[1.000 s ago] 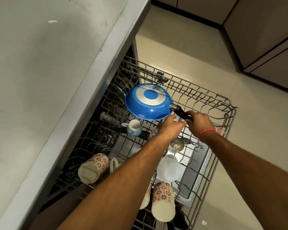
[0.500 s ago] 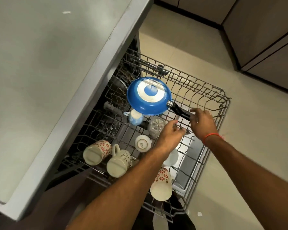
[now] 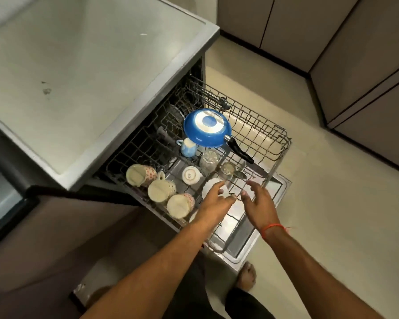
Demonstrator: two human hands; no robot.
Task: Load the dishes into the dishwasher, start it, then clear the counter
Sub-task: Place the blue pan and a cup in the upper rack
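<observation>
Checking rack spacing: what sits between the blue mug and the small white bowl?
In the head view, only bare rack wire separates the blue mug from the small white bowl; the clear glass stands beside that stretch.

Wire rack [image 3: 278, 143] carries blue pan [image 3: 206, 127], three floral mugs [image 3: 161, 191].

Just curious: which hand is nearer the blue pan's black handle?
Right. The right hand is just below the handle; the left hand is lower and further left.
</observation>
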